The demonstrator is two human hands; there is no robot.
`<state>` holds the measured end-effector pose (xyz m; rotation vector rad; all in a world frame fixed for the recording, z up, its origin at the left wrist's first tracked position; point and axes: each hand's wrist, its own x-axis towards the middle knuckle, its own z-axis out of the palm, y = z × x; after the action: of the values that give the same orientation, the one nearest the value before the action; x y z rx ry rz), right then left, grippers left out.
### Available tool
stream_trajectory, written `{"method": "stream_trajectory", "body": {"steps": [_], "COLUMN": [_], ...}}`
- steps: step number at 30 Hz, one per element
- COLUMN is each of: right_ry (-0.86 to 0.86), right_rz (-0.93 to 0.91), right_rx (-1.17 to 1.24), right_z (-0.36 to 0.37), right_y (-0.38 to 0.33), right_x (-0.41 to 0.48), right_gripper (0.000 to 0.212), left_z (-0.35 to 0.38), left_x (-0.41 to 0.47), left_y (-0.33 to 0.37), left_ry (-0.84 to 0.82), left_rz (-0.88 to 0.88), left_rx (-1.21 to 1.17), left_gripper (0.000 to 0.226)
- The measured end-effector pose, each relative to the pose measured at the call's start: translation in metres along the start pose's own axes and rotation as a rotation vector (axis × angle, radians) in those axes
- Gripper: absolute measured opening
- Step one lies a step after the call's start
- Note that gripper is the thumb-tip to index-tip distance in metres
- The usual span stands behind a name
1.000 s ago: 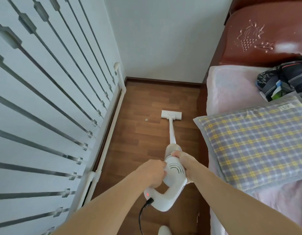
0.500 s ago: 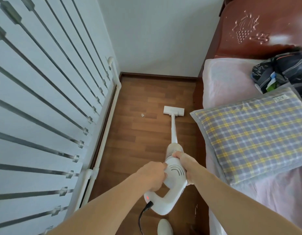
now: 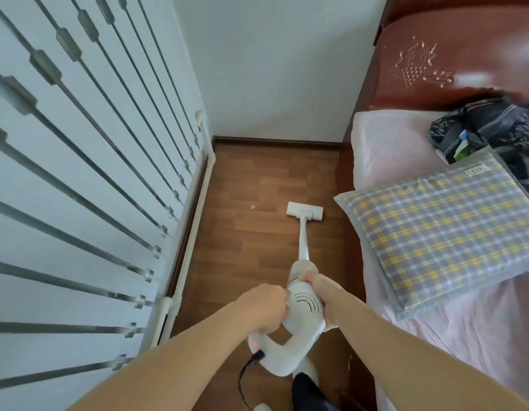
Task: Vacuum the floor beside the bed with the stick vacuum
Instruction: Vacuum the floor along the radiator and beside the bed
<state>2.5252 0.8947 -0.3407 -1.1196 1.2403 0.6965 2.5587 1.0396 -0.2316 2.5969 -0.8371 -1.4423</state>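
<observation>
A white stick vacuum [image 3: 302, 310] points away from me down the strip of wooden floor [image 3: 257, 179] between the bed [image 3: 385, 143] and the white railing. Its flat floor head [image 3: 304, 210] rests on the boards near the bed's side. My left hand [image 3: 264, 305] grips the left of the motor body and my right hand [image 3: 322, 287] grips its right side. A red light glows on the handle, and a black cord hangs from it. A small pale scrap [image 3: 252, 207] lies on the floor left of the head.
A white radiator-like railing with metal bars [image 3: 88, 185] lines the left side, with a white pipe [image 3: 192, 241] along its base. A checked pillow [image 3: 441, 232] overhangs the bed's edge. Dark bags [image 3: 489, 129] lie by the brown headboard [image 3: 453, 54]. A white wall closes the far end.
The floor head has slid slightly right and toward the bed, away from the scrap. Both hands keep the same grip. A dark trouser leg and a foot now show at the bottom.
</observation>
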Motion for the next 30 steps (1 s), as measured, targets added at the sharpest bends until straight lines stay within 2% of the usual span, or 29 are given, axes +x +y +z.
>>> {"method": "stream_trajectory", "body": {"steps": [8,13,20,30], "right_ry": [0.024,0.026,0.035,0.036], "right_rz": [0.002,-0.020,-0.040,-0.069], "right_rx": [-0.022,-0.054,-0.061,-0.011], "right_z": [-0.021,-0.046,-0.069,-0.093], "right_y": [-0.067,-0.141,-0.234,-0.312], "right_x": [0.041,0.061,0.093,0.136], "right_gripper": [0.052,0.045,0.039,0.046], "left_z": [-0.044,-0.097,-0.168,-0.226], "left_x": [0.058,0.113,0.181,0.250], "left_y": [0.010,0.028,0.038,0.050], "left_ry": [0.002,0.073,0.057,0.089], "left_rz": [0.001,-0.006,0.010,0.023], "left_rx": [-0.010,-0.046,-0.017,-0.045], "left_gripper": [0.042,0.041,0.037,0.044]}}
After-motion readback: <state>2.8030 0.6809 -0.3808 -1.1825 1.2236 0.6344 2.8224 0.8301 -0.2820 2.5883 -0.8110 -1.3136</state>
